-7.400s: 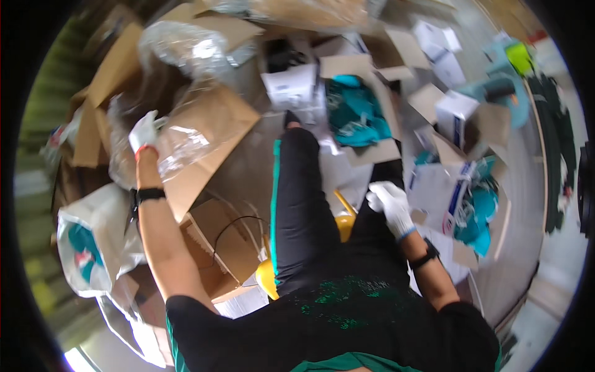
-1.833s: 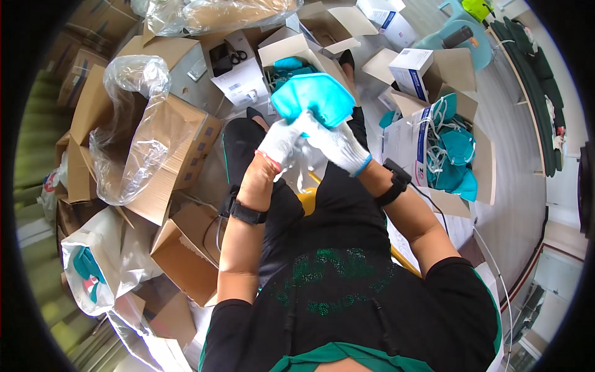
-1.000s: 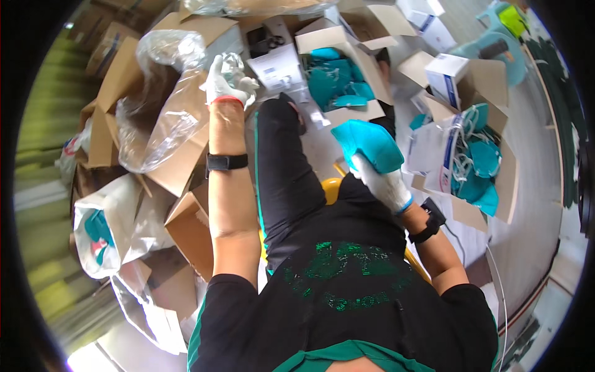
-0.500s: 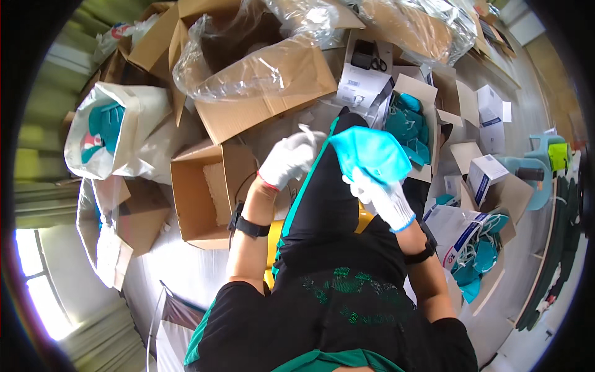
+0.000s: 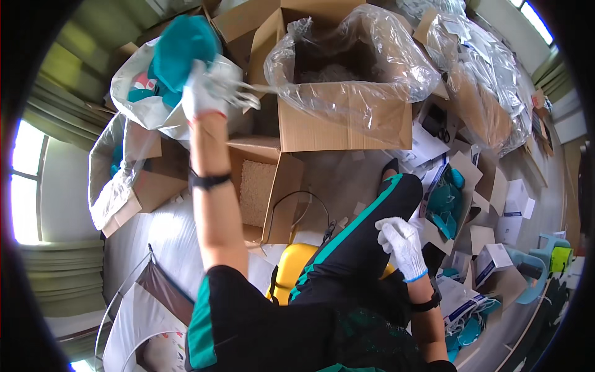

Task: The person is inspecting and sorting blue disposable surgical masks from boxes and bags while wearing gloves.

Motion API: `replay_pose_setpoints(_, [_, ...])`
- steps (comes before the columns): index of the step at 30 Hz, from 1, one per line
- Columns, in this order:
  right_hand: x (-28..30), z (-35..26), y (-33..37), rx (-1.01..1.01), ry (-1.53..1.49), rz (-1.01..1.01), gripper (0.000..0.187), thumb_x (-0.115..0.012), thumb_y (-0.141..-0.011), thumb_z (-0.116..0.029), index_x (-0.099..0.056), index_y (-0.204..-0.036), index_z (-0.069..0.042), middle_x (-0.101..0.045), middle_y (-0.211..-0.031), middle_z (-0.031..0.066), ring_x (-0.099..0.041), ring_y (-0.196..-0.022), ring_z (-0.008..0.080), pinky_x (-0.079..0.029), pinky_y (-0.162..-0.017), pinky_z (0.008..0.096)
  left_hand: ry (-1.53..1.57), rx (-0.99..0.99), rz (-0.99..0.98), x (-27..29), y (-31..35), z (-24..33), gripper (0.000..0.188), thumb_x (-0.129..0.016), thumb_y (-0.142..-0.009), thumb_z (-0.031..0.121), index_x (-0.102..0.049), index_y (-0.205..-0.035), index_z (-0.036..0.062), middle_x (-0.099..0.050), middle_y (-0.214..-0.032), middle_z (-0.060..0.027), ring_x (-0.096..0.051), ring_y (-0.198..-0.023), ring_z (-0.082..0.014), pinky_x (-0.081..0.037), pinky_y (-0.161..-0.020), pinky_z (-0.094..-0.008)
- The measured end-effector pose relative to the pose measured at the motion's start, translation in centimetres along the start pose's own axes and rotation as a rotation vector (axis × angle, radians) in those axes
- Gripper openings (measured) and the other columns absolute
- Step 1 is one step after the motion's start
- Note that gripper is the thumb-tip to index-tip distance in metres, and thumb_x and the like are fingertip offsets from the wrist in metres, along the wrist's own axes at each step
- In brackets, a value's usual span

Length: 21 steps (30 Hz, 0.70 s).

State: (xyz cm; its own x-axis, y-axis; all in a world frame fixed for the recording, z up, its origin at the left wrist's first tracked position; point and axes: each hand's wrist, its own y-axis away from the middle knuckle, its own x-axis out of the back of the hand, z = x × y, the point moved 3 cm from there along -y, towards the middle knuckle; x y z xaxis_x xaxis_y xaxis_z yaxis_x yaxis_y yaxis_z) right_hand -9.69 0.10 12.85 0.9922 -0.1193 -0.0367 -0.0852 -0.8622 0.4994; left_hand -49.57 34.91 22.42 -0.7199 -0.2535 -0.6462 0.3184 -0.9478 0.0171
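Observation:
My left hand (image 5: 201, 93), in a white glove with a red cuff edge, reaches far forward and left. It grips a teal cup-shaped face mask (image 5: 185, 53), with white straps (image 5: 234, 92) trailing to the right. Mask and fingertips are smeared by motion. Beneath them stands a white bag (image 5: 129, 80) with more teal masks inside. My right hand (image 5: 401, 245), gloved in white with a blue cuff edge, is beside my raised knee. Its fingers are loosely bent and a little apart, with nothing visible in them.
A large cardboard box (image 5: 344, 127) with a clear plastic liner stands ahead. Left of centre is a smaller open box (image 5: 288, 198). At right, one box (image 5: 445, 201) holds teal masks, and more masks (image 5: 471, 328) lie lower down. A yellow seat (image 5: 288, 270) is under me.
The teal mask has gone from my right hand to my left, which has swung forward and left over the white bag. My right hand has drawn back, and the view has turned left.

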Motion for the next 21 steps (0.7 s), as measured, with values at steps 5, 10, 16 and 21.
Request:
replay_pose_setpoints(5, [0.9, 2.5, 0.3, -0.049, -0.192, 0.070, 0.020, -0.059, -0.104, -0.019, -0.069, -0.105, -0.002, -0.060, -0.073, 0.0013, -0.053, -0.058, 0.0058, -0.041, -0.050, 0.0167, -0.208, 0.261, 0.359, 1.3, -7.6, 3.7, 0.047, -0.072, -0.088, 0.057, -0.064, -0.092, 0.0102, -0.064, -0.087, -0.0061, -0.055, -0.070, -0.0269, -0.048, -0.069, -0.0468])
replay_pose_setpoints(10, [1.7, 0.5, -0.5, 0.139, -0.190, 0.079, 0.021, -0.063, -0.101, -0.021, -0.069, -0.104, -0.002, -0.063, -0.077, 0.0020, -0.056, -0.063, 0.0058, -0.043, -0.055, 0.0191, -0.156, 0.404, -0.099, -6.5, -0.6, 1.4, 0.041, -0.068, -0.096, 0.043, -0.066, -0.098, 0.0027, -0.045, -0.066, 0.0024, -0.032, -0.053, -0.0091, -0.026, -0.050, -0.0236])
replay_pose_setpoints(16, [4.1, -7.5, -2.5, 0.768, -0.038, 0.295, 0.019, -0.056, -0.103, -0.009, -0.068, -0.113, 0.002, -0.069, -0.105, 0.0076, -0.065, -0.095, 0.0158, -0.053, -0.086, 0.0278, -0.165, 0.696, -0.444, -16.3, 11.8, -2.0, 0.039, -0.063, -0.100, 0.040, -0.063, -0.113, 0.0036, -0.045, -0.069, 0.0054, -0.033, -0.053, -0.0048, -0.028, -0.046, -0.0215])
replay_pose_setpoints(21, [7.3, -13.4, -2.6, 0.978, 0.122, 0.357, 0.029, -0.059, -0.102, -0.021, -0.068, -0.116, 0.003, -0.071, -0.115, 0.0106, -0.064, -0.111, 0.0171, -0.048, -0.098, 0.0279, -0.281, 0.753, -0.792, -22.3, 21.5, -4.5, 0.058, -0.064, -0.098, 0.044, -0.058, -0.131, -0.0033, -0.053, -0.078, 0.0018, -0.034, -0.056, -0.0052, -0.030, -0.049, -0.0213])
